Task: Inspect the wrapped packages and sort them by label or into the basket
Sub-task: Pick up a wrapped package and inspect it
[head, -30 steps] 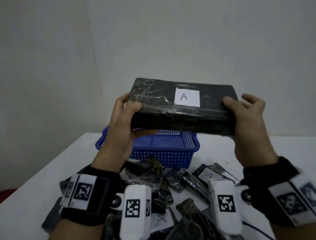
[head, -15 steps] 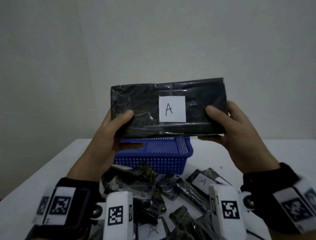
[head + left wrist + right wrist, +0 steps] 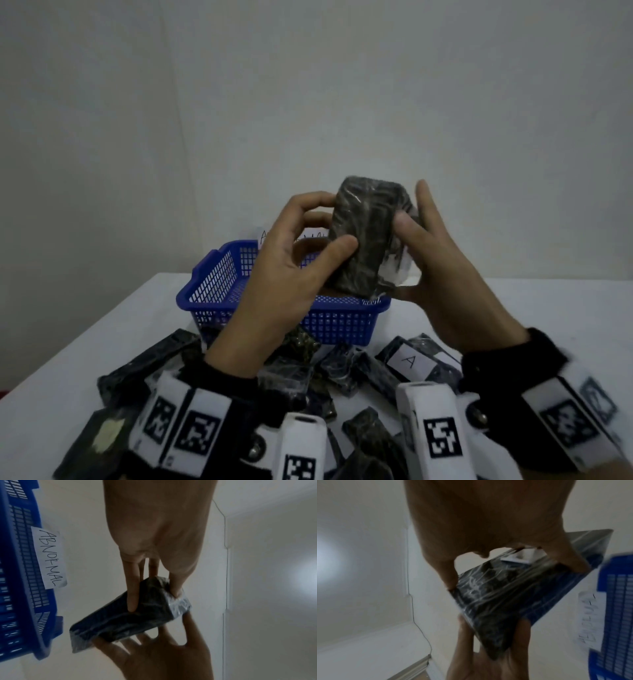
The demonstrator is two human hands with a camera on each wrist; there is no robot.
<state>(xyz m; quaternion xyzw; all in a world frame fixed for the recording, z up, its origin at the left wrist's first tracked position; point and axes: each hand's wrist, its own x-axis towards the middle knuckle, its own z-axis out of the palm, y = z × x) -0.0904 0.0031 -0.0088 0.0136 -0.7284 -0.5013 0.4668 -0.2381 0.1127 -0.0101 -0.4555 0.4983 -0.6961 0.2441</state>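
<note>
I hold a black plastic-wrapped package [image 3: 363,240] end-on above the blue basket [image 3: 219,284]. My left hand [image 3: 330,222] grips its left side, thumb in front and fingers curled over the top. On the right side my right hand [image 3: 412,205] pinches it, thumb on the near face and index finger straight up behind. The white label does not face the head camera; a white patch [image 3: 522,557] shows in the right wrist view. The left wrist view shows the package [image 3: 137,619] between both hands.
A paper tag reading ABNORMAL [image 3: 49,557] hangs on the basket's far wall. Several more black wrapped packages [image 3: 291,370] lie piled on the white table [image 3: 85,342] in front of the basket, one with an A label [image 3: 409,361]. A plain wall stands behind.
The package was held flat with its A label facing me; both hands have turned it end-on and brought it lower, over the basket. My grip has shifted from the ends to the sides.
</note>
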